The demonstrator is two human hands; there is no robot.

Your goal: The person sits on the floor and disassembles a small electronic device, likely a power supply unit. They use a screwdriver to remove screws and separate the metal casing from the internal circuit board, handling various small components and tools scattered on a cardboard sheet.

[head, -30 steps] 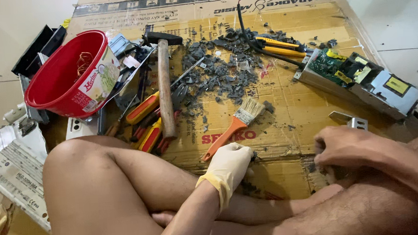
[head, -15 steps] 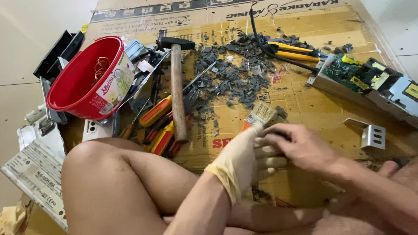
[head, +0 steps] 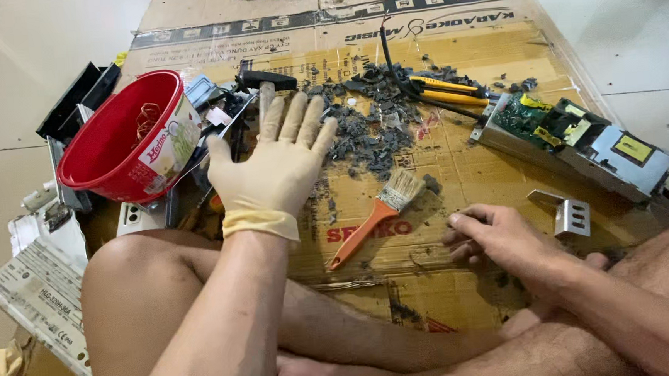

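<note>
My left hand (head: 275,164) wears a cream rubber glove and is raised with fingers spread wide, hovering over the tools beside the red bucket (head: 108,151). It holds nothing. My bare right hand (head: 492,236) rests on the cardboard sheet (head: 458,180) with fingers loosely curled, empty as far as I can see. An orange-handled paintbrush (head: 371,217) lies on the cardboard between the two hands. A pile of dark grey broken bits (head: 370,132) lies beyond the brush.
An opened metal case with a green circuit board (head: 579,138) sits at the right, a small metal bracket (head: 568,216) near it. Yellow-handled pliers (head: 448,88) lie at the back. A hammer (head: 266,87) and screwdrivers are partly hidden behind my left hand. My bent knee (head: 135,285) fills the lower left.
Both hands were together at the brush; my left hand has since lifted and spread open toward the bucket, my right hand has drawn back to the right. The brush now lies free.
</note>
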